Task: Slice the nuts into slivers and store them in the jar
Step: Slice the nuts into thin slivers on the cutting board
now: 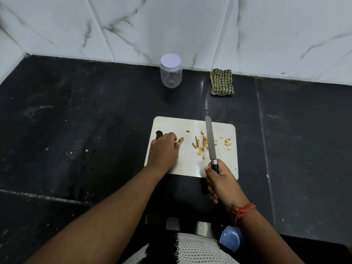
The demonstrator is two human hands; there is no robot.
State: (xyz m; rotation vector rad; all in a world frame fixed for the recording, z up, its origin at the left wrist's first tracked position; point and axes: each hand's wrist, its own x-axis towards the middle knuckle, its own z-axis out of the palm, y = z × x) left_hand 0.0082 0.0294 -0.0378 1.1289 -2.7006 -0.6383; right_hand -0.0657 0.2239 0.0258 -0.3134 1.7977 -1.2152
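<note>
A white cutting board [182,164] lies on the dark counter. My left hand [163,149] rests on its left part, fingertips pinching a nut piece [181,140]. A pile of pale nut slivers [201,145] lies mid-board, with a few whole pieces [227,142] to the right. My right hand [219,180] grips the black handle of a knife [210,140]; its blade points away from me over the slivers. A clear plastic jar [170,72] with a white lid on stands upright by the wall, well behind the board.
A folded green checked cloth [221,82] lies by the marble wall, right of the jar. A blue round object [231,238] sits below the counter's front edge near my right forearm. Black counter surrounds the board.
</note>
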